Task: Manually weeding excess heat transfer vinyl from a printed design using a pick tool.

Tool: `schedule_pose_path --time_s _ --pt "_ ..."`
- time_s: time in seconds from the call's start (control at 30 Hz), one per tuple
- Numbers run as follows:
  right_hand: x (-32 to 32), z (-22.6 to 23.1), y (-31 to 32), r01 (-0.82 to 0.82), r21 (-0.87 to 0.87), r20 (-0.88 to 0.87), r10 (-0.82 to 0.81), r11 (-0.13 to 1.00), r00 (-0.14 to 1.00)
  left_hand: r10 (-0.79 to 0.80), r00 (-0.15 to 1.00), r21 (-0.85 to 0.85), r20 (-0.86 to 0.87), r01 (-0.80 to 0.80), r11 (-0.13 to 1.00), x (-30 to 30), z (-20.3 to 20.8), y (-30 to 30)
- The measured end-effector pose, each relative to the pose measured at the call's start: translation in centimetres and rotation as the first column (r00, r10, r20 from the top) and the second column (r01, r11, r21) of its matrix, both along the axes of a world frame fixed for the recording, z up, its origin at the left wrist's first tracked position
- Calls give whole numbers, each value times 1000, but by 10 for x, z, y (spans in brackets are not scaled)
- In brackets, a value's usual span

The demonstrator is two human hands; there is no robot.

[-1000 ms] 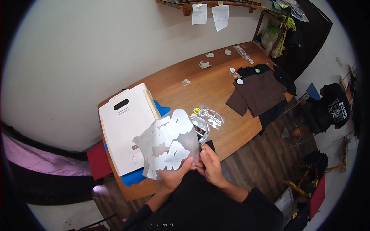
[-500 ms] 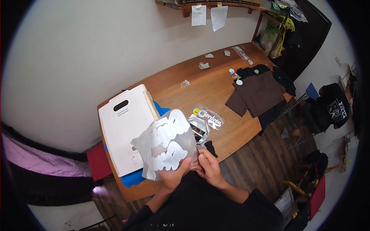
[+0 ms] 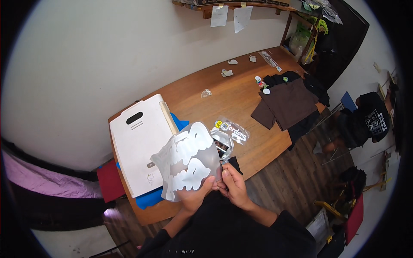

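A translucent sheet of transfer film (image 3: 185, 150) with white cloud-like shapes is held up in front of me, curling along its left edge. My left hand (image 3: 199, 195) grips its lower edge, thumb lying over the film. At the sheet's lower right corner my right hand (image 3: 232, 185) is closed, thumb and fingers pinching the edge beside the left hand; the fingertips are partly hidden. Behind the sheet, a printed clear film (image 3: 236, 132) with pale lettering and a yellow round mark lies on the wooden table (image 3: 193, 105). Next to it is a shiny clear plastic wrapping (image 3: 223, 145).
A large white panel (image 3: 140, 150) with a black slot rests over blue cloth (image 3: 148, 199) at left. Brown (image 3: 290, 103) and black garments lie at the right end. Film scraps (image 3: 227, 73) dot the table's back. A person (image 3: 365, 118) sits at far right.
The sheet's left edge has shifted slightly to the right and curled a little more. Both hands keep their hold in nearly the same place.
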State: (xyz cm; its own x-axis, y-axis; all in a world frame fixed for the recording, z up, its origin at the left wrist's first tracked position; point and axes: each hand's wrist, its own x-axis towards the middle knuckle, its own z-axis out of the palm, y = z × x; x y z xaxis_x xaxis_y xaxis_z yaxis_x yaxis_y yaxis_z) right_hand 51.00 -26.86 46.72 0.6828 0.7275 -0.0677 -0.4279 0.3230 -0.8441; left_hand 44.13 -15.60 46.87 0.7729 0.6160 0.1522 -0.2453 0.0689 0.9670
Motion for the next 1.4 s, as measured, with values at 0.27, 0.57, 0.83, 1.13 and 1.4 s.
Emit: schedule_pose_path --time_s 0.27,0.57,0.83,1.13,1.4 --pt "3 2 1 66 27 -23 -65 997 998 -30 999 -100 15 32 995 0 7 -7" --pt "5 -5 -5 23 29 13 -23 999 1000 -29 1000 -119 -13 27 993 -1 0 -6" --pt "2 -5 -5 -20 1 7 20 1000 1000 33 994 92 -102 -23 995 -1 -18 2" --pt "3 -2 -2 10 -14 7 -10 1000 1000 12 1000 31 9 -13 999 5 -1 -1" --pt "6 -1 1 33 6 16 -34 999 999 53 991 -37 -122 -58 998 0 -16 -2"
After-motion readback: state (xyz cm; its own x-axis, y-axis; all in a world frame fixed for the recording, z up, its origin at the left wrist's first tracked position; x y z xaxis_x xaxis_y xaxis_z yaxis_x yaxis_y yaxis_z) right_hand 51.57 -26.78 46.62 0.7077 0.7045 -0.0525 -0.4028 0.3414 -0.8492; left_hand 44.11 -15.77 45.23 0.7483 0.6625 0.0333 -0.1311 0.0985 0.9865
